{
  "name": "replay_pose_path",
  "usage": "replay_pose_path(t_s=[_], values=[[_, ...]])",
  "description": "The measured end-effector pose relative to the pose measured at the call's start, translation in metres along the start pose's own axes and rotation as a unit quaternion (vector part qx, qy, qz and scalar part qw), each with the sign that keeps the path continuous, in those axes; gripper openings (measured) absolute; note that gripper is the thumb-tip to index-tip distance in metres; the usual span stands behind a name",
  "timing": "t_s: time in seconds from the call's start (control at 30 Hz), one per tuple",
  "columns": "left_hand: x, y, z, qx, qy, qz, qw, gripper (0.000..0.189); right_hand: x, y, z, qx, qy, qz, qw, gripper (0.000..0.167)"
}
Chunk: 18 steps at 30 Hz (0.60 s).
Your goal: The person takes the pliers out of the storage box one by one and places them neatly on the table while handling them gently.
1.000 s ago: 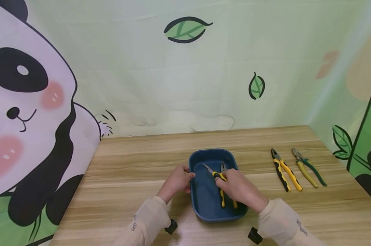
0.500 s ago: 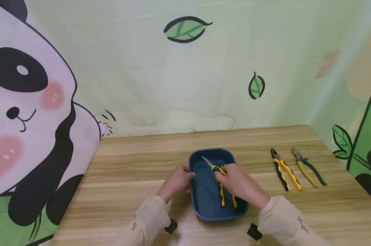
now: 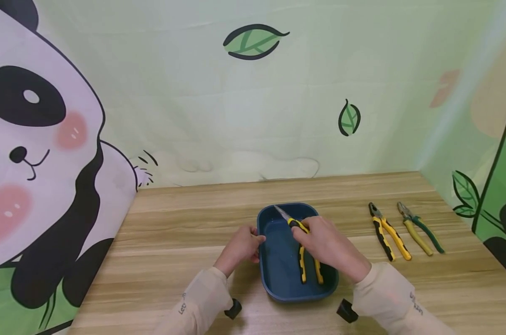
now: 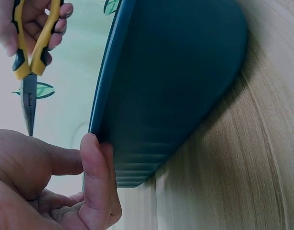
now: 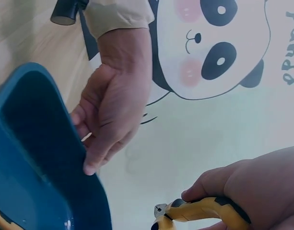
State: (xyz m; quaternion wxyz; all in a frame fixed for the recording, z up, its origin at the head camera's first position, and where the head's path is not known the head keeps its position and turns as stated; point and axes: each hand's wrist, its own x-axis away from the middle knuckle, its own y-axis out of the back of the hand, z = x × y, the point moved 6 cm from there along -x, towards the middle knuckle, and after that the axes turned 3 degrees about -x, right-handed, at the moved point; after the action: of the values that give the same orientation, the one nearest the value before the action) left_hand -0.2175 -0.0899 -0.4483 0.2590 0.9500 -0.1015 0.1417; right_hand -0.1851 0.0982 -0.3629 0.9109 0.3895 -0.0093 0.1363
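Note:
My left hand [image 3: 242,244] pinches the left rim of a blue plastic bin [image 3: 278,272], its thumb and fingers bent over the edge in the left wrist view. Above the bin, my right hand [image 3: 326,242] grips long-nose pliers [image 3: 283,214] by their yellow-and-black handles. Their slim tips point toward the bin's far left corner in the head view, and the left wrist view shows the pliers [image 4: 29,96] raised past the rim. Inside the bin lies a second pair of pliers [image 3: 302,270] with yellow-and-black handles; the right hand hides its head.
On the wooden table [image 3: 185,218], right of the bin, lie combination pliers [image 3: 377,214] with yellow-and-black handles. Beside them are pliers [image 3: 408,217] with one olive and one green handle. A printed panda cloth [image 3: 185,93] hangs behind the table.
My right hand has lifted the long-nose pliers, which shift upward and slightly left in the head view. The left hand, bin and other pliers stay in place.

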Motion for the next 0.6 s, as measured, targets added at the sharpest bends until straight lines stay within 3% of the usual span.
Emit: replay_pose_path(t_s=[0.27,0.6], values=[[-0.001,-0.001,0.001,0.002,-0.003,-0.001,1.0000,0.013,0.002,0.009,0.009,-0.005,0.027,-0.013,0.9995,0.032],[0.000,0.000,0.000,0.005,-0.003,0.001,1.0000,0.013,0.002,0.018,0.016,-0.002,0.026,-0.018,0.9995,0.032]])
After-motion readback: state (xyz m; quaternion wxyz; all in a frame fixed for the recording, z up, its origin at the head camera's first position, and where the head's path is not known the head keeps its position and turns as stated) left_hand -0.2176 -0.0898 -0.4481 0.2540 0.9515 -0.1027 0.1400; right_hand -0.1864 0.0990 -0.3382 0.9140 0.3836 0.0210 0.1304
